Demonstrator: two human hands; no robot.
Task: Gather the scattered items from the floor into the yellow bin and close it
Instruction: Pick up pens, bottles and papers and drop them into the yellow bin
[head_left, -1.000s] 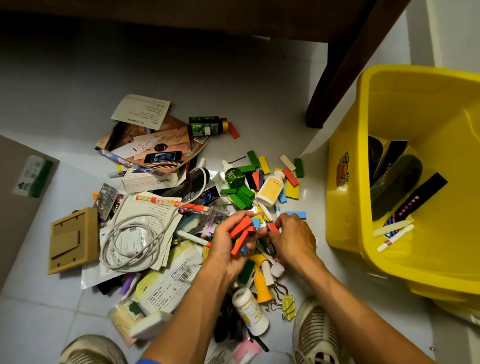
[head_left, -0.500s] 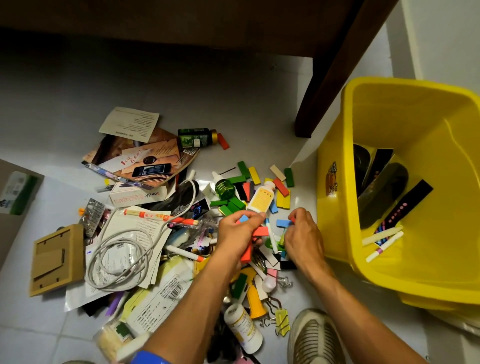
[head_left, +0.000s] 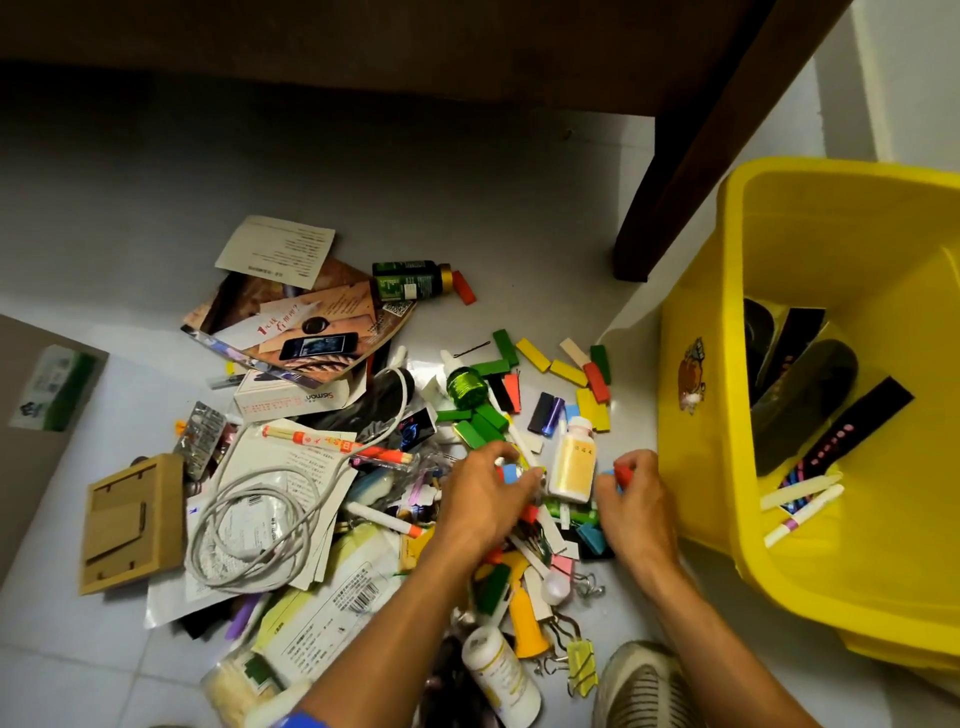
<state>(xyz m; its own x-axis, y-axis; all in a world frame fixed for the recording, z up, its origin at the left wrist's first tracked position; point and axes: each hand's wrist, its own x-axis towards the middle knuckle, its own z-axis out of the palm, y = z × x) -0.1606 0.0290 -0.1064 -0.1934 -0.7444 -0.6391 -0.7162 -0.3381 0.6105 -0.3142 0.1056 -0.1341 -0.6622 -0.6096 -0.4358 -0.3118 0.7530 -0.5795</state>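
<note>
The yellow bin is taken as the landmark: it stands open at the right of the head view, and dark flat pieces and a few white sticks are seen inside it against its near wall. The scattered items are spread on the tiled floor to the left of the bin. Just left of the bin's outer wall, the right hand is held low over the pile, its fingers curled round a red block with something blue beside it. Further left of the bin, the left hand is seen with its fingers curled round several small pieces, a blue one and red ones among them; exactly how many are held cannot be told. Between the two hands a white bottle with a yellow label is lying on the floor. Beyond the hands, a cluster of green, yellow, red and black blocks and a green-capped bottle are lying left of the bin. Well to the left of the bin, a coiled white cable is laid over papers, with a cardboard box beside it and a magazine further back. A dark table leg is planted just behind the bin's left corner.
</note>
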